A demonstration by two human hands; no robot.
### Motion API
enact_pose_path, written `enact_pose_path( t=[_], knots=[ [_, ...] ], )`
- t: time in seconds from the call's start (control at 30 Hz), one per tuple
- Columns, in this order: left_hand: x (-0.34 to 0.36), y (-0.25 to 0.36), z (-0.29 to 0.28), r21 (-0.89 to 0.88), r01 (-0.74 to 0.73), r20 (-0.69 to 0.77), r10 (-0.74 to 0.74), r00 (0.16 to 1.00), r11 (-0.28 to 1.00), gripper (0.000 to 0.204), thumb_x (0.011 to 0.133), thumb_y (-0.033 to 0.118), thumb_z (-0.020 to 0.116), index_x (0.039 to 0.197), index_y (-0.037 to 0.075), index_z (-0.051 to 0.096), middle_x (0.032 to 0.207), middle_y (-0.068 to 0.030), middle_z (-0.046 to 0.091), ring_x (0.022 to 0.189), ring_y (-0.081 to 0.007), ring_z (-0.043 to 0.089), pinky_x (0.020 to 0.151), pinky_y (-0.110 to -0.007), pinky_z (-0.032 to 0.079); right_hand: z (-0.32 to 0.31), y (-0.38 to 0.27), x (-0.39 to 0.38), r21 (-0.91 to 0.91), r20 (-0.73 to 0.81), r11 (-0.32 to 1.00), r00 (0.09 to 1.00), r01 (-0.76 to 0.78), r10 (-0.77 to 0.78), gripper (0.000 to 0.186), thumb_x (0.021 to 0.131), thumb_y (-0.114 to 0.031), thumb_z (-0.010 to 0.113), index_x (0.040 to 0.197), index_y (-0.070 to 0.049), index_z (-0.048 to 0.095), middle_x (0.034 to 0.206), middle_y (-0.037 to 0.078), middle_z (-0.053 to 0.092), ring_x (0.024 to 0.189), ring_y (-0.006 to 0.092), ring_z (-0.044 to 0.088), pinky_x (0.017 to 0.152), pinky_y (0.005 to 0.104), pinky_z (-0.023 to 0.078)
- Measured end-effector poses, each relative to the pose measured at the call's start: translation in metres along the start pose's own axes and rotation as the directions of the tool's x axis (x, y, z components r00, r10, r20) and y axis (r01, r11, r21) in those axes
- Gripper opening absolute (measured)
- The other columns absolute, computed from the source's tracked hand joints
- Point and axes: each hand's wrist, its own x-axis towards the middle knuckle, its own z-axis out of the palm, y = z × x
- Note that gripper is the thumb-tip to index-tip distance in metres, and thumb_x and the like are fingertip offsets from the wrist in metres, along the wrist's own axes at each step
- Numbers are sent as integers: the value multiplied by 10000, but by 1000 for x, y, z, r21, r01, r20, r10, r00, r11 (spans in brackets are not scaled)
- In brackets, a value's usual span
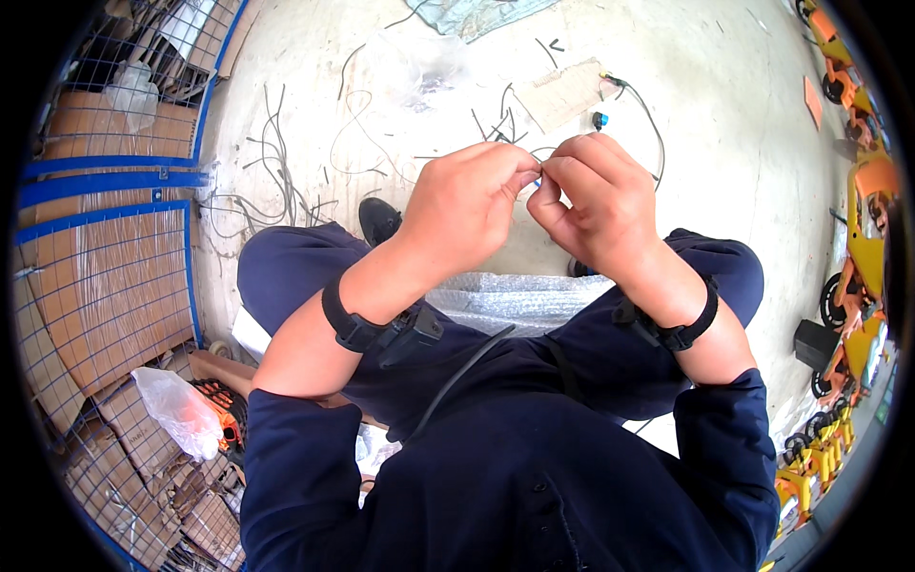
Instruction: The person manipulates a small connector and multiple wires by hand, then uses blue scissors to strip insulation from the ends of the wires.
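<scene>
Both hands meet in front of me above the floor, fingertips almost touching. My left hand pinches with thumb and forefinger at a thin wire, of which only a small blue bit shows. My right hand is closed in a pinch on the same wire, just to the right. The fingers cover most of it. Beyond the right hand, a black cable with a yellowish end curves from a piece of cardboard down behind that hand. A small blue and black connector lies by the cardboard.
Black wire offcuts lie scattered on the pale floor at left. Bubble wrap lies between my legs. A blue mesh cage with cardboard stands at left. Yellow and orange wheeled machines line the right. A clear plastic bag sits low at left.
</scene>
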Motion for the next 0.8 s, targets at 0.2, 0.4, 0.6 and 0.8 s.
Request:
enact_pose_path(
  t=[0.2,0.4,0.6,0.8],
  knots=[
    [-1,-2,2,-81,54,21,-52,998,995,91,863,25,579,920,12,649,769,-111,648,645,-187,617,588,-278,479,2,2,-1,72,-58,997,997,-38,42,101,625,-28,679,671,-66,597,677,37,570,610,220,556,505,317,468],
    [-2,-2,2,-148,96,41,-91,995,984,91,877,30,572,921,7,649,744,-84,634,640,-146,601,582,-267,469,-14,20,6,165,-1,971,984,-175,178,78,658,-16,648,706,-47,596,694,71,583,619,252,582,537,327,470],
    [-1,-5,5,-145,99,34,-95,995,984,82,884,37,569,929,9,632,754,-80,621,631,-143,578,582,-265,459,-21,16,6,198,198,979,980,-42,2,71,695,-83,620,744,-56,576,664,70,539,621,275,566,525,363,462],
    [-1,-4,4,-13,-6,42,6,999,1000,90,868,18,565,936,20,624,807,-115,626,653,-236,596,594,-302,471,-14,12,3,120,223,993,975,-6,-21,88,693,-112,620,713,-61,552,637,66,520,596,267,561,485,371,456]
  ],
)
